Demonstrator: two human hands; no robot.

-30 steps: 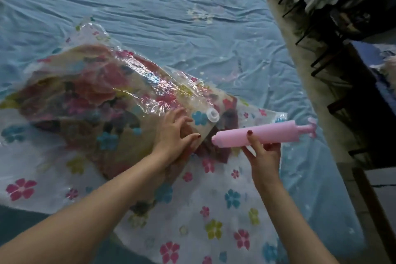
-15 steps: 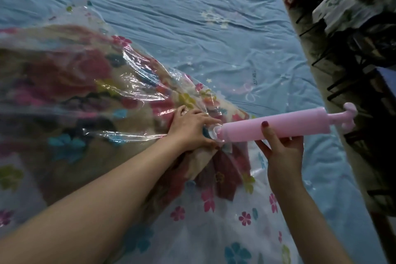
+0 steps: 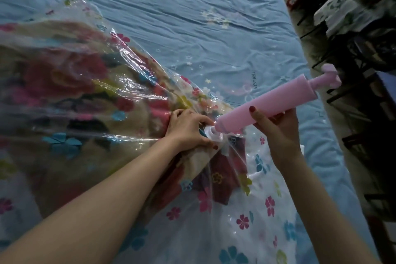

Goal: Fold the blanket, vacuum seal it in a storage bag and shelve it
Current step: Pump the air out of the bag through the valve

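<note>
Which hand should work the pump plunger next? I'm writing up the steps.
Probably the right hand: it already grips the pink pump, handle nearest it. The left hand steadies the valve.

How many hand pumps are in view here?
1: a pink hand pump gripped by the right hand, its nozzle at the white valve of the storage bag.

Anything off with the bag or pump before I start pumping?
Nothing damaged. The storage bag is still puffy and wrinkled over the blanket; the pump meets the valve at a slant, not squarely seated.
</note>
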